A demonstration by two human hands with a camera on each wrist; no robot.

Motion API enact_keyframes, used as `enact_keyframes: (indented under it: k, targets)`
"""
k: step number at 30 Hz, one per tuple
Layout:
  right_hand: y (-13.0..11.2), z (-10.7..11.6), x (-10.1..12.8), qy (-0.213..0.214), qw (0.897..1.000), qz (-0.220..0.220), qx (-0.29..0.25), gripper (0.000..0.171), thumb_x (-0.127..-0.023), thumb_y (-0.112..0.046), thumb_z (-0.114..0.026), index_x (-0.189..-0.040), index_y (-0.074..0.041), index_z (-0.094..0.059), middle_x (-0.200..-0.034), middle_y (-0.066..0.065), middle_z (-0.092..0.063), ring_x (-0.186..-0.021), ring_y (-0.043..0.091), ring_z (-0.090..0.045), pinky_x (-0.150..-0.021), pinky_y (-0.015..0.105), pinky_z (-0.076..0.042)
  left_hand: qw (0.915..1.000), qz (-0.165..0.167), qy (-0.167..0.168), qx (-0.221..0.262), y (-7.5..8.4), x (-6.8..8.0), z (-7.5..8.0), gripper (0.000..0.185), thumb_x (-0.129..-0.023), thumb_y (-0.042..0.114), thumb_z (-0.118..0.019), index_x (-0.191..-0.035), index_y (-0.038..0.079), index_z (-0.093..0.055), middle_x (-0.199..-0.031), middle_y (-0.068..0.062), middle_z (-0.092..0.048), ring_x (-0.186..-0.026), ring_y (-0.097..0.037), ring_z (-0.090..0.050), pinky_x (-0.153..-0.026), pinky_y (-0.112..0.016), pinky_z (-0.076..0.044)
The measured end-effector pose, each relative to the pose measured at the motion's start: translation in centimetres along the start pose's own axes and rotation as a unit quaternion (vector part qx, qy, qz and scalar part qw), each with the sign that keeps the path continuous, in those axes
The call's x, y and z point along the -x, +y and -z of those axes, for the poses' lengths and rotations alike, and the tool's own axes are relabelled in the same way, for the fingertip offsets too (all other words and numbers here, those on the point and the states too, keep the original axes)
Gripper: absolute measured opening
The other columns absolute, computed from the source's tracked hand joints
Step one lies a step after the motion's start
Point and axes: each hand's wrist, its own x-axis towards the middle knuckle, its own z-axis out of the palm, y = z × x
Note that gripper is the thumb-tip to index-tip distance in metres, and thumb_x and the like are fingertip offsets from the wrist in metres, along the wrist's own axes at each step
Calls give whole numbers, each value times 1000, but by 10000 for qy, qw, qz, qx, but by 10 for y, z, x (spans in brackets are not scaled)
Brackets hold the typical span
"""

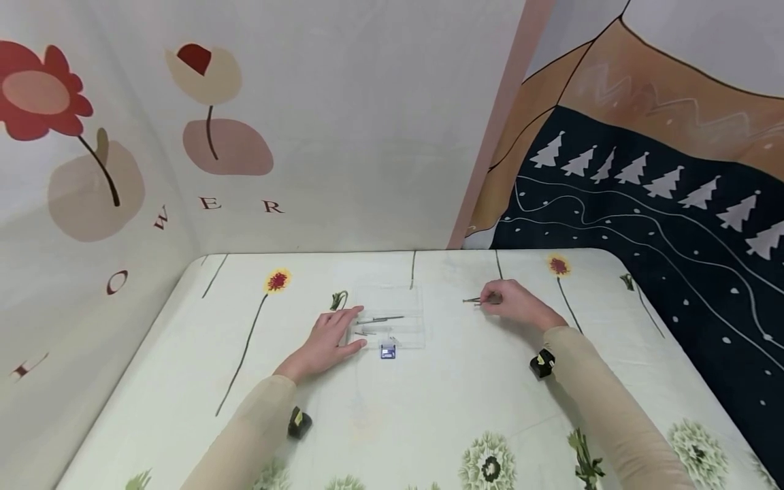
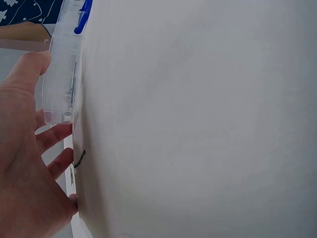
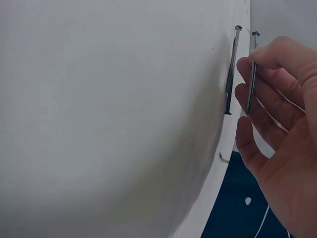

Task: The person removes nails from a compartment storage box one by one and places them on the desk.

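My left hand [image 1: 324,346] lies at the left end of a clear plastic box [image 1: 418,333] with a blue latch [image 1: 388,352]. Its fingers are spread and fairly straight. In the left wrist view the thumb [image 2: 37,67] touches the box wall [image 2: 59,74]. Several thin metal pieces [image 1: 387,318] lie inside the box. Right of it, my right hand [image 1: 514,301] pinches a long nail [image 3: 252,79] between thumb and fingertips, just above the table. Close to those fingers, at least two more nails [image 3: 232,69] lie on the cloth, partly overlapping.
A pale floral cloth [image 1: 429,408] covers the table. White printed fabric [image 1: 343,136] hangs behind and at the left, and dark tree-patterned fabric [image 1: 649,218] at the right. Each wrist wears a small black device [image 1: 542,364].
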Motion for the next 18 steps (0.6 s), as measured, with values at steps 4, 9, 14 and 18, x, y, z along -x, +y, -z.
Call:
enact_keyframes:
  k: [4,9,14,18]
  targets:
    - [1,0,-1,-11,10000,-60,47,6,-86,0,-68,-90,-5,-67,-91,3,-66,-88,20,-57,-84,41,-46,10000,-16,4,1,2,0,1,69,-94,35,-63,-149,6,-34,-143,-19,-42,-122,-39,-36,-100,-54,-27]
    - [2,0,-4,17,9999,-118,117,5,-86,0,-67,-90,-4,-67,-90,2,-64,-86,20,-55,-84,41,-45,9999,-98,103,16,1,1,0,68,-94,37,-62,-147,5,-35,-141,-20,-44,-120,-39,-37,-98,-55,-28]
    - [3,-1,-6,206,9995,54,213,6,-84,1,-69,-85,-5,-67,-96,6,-57,-90,23,-52,-85,42,-45,9996,-188,191,33,1,2,0,69,-93,38,-62,-146,3,-37,-139,-20,-45,-118,-39,-38,-96,-55,-29]
    - [5,-2,-5,328,9992,159,151,7,-83,1,-69,-83,-5,-68,-102,10,-53,-94,27,-50,-88,45,-43,10000,-70,58,35,2,1,1,69,-94,37,-62,-148,5,-35,-142,-19,-43,-121,-39,-37,-99,-54,-28]
